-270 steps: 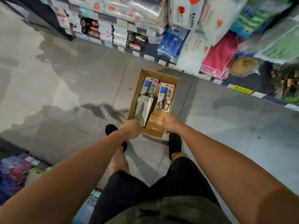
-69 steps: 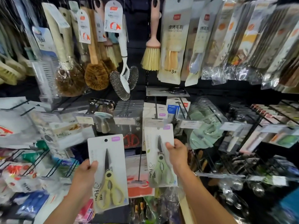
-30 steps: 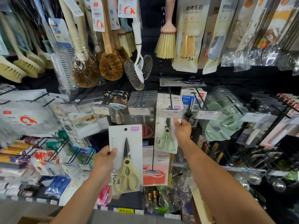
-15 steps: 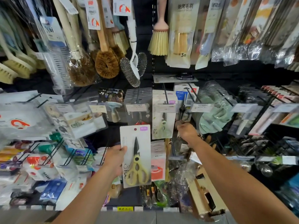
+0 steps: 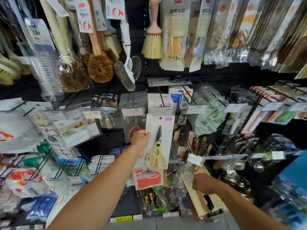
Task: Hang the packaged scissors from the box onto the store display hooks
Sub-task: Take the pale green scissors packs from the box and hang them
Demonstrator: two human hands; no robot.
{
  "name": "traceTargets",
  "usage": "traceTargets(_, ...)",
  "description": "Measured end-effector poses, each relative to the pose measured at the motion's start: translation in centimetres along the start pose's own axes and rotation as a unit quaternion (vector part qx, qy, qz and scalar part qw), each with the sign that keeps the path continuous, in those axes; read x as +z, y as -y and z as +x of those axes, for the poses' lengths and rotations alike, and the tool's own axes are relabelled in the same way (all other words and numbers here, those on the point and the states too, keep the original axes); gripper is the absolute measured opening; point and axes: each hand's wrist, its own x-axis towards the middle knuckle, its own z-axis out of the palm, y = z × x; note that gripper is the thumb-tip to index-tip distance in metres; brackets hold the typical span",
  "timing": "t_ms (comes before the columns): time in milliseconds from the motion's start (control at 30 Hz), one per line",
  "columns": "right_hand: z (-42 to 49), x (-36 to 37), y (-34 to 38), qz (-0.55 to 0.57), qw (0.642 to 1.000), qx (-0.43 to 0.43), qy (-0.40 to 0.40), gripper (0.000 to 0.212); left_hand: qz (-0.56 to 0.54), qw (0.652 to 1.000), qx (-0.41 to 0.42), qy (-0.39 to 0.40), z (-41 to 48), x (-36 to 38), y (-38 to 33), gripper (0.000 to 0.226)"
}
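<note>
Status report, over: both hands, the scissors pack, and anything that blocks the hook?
Left hand grips yellow scissors pack by left edge. Right hand low, empty. Pack top just under price tag; hooked or not, unclear.

left grip (image 5: 140, 138) and right grip (image 5: 201, 183) bare, forearms (image 5: 103, 185) bare.

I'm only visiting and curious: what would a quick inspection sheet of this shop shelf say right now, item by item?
Surface: black-backed display rack, densely hung with goods.
Job's things: yellow scissors pack held upright just below the price tag of a hook; whether it is on the hook cannot be told.
Clutter: brushes hanging above, red-handled scissors pack to its left, mint-green items to its right.
Hands: left hand grips the pack's left edge; right hand is low, loosely curled, empty.
Cables: nothing seen.
Surroundings: grey floor below the rack.
</note>
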Motion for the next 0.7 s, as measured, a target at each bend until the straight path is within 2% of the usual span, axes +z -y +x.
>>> traceTargets(100,-0.4,1.7,-0.2,-0.003,1.000,-0.002,-0.002,0.024,0.011,1.000,0.015,-0.011,-0.3,0.7,-0.9,0.025)
traceTargets(233,-1.3,3.4,0.1,0.020,1.000,-0.003,0.022,0.014,-0.006,1.000,0.020,-0.021,0.0,1.2,-0.5,0.021)
traceTargets(333,-1.6,4.1,0.1,0.067,0.997,0.014,0.040,0.027,-0.024,0.999,0.032,-0.035,0.2,1.3,0.0,0.017)
traceTargets(467,-2.2,3.9,0.6,0.125,0.991,0.031,0.040,0.030,-0.011,0.996,0.068,-0.052,-1.1,1.1,-0.3,0.023)
traceTargets(700,-2.2,4.7,1.8,0.048,0.998,-0.002,0.031,0.030,-0.026,0.995,0.079,-0.058,-0.7,1.8,-1.9,0.040)
